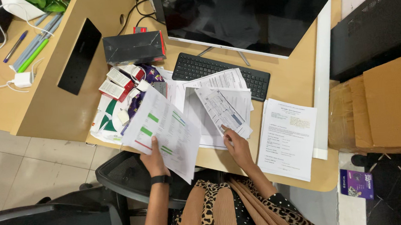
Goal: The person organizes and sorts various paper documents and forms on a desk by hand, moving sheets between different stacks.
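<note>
I see my left hand [154,160] gripping a printed sheet [164,131]; right hand [238,147] pinching a form [222,110] over the cluttered tan desk [61,111]; pale tiled floor [23,167]

Single head cam, sitting above the seated person and looking almost straight down. It's taking in the bench [70,111] across the upper and middle frame, the monitor [245,12] running along the top edge, the person's lap at bottom centre. Framing is arm's-reach close on the papers mid-frame, floor tiles showing lower left. No second view sharing anything.
</note>
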